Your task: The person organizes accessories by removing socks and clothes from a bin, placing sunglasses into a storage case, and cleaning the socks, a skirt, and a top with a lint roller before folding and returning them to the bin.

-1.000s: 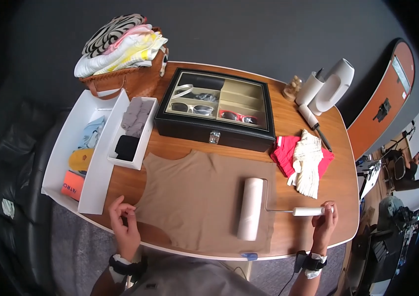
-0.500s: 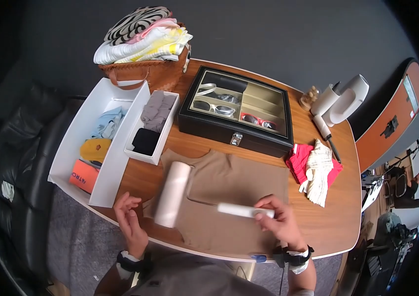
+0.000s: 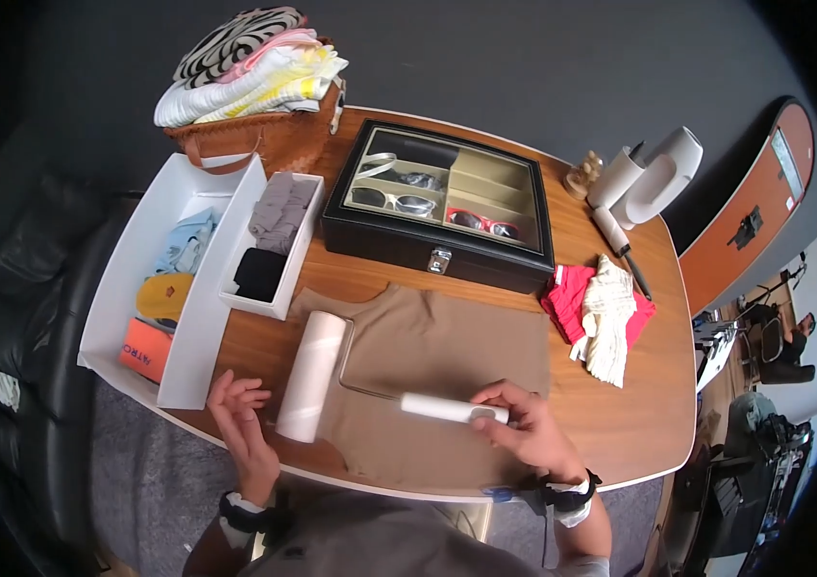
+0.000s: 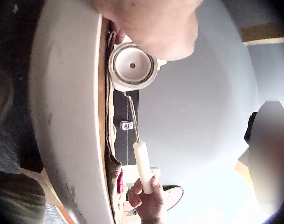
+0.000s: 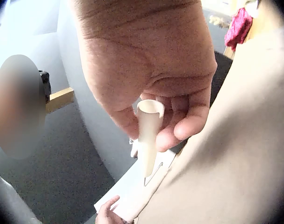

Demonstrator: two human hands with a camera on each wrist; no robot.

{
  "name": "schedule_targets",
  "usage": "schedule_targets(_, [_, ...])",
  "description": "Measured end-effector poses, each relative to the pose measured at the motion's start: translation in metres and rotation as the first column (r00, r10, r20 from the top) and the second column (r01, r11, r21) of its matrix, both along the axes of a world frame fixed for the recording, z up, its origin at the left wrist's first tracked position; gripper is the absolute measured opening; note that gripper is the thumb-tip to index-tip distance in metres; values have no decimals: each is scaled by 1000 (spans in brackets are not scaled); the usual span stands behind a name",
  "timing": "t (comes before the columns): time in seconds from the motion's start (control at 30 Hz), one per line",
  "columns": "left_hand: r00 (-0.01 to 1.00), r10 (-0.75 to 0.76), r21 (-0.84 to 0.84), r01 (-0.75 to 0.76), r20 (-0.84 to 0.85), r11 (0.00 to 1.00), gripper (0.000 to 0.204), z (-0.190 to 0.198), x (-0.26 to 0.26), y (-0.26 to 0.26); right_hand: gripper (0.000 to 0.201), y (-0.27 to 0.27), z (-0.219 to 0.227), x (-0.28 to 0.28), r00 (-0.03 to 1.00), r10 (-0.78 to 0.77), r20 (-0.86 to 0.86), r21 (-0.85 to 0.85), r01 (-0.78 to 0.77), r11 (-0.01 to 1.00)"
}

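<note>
A brown sleeveless top (image 3: 447, 356) lies spread on the wooden table. Across its left end sits a large white lint roller (image 3: 314, 375), its wire frame running right to a white handle (image 3: 442, 408). My right hand (image 3: 535, 433) grips the end of that handle between thumb and fingers, which the right wrist view shows close up above the fabric. Beside the roller, at the top's left edge, is my left hand (image 3: 243, 433) with loosely bent fingers. In the left wrist view the roller's round end (image 4: 132, 65) shows just past the left hand, which partly covers it.
A black glasses case (image 3: 437, 260) stands behind the top. To the left are a long white box (image 3: 192, 365) and a smaller white box (image 3: 279, 310) with folded clothes. Red and cream garments (image 3: 606, 317) lie right, below a white hair dryer (image 3: 658, 178). A brown basket (image 3: 284, 144) holds folded cloths.
My right hand has carried the lint roller from the top's right side to its left end, mostly in the first half second. The left hand stays near the top's left edge.
</note>
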State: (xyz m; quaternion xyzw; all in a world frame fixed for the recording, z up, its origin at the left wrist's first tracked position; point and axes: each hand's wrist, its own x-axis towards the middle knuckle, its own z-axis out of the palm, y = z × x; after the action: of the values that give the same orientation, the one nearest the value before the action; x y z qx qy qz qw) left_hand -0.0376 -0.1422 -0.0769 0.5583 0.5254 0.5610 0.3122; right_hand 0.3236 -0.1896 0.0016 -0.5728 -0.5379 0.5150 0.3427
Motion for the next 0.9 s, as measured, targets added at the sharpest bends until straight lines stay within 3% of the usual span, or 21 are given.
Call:
schedule_targets(0.17, [998, -6, 11, 6, -55, 1000, 44, 2, 4, 1, 21, -35, -6, 44, 942, -309, -131, -60, 304, 951])
schedule_targets(0.3, [996, -24, -16, 23, -85, 1000, 41, 3, 4, 0, 17, -64, -11, 84, 839, -504, -203, 75, 527, 847])
schedule_targets(0.47, [992, -36, 7, 37, -120, 999, 39, -4, 2, 1, 23, -95, -16, 129, 652, -711, -262, 274, 757, 593])
schedule_targets(0.6, [991, -33, -3, 33, -130, 999, 38, -2, 3, 1, 29, -113, -19, 159, 465, -835, -296, 315, 872, 374])
schedule_targets(0.7, [993, -34, -1, 34, -111, 999, 38, -3, 4, 0, 30, -124, -16, 171, 390, -833, -392, 325, 906, 271])
schedule_targets(0.9, [992, -45, -1, 45, -120, 999, 39, -2, 5, 0, 30, -149, -21, 182, 365, -731, -577, 250, 931, 267])
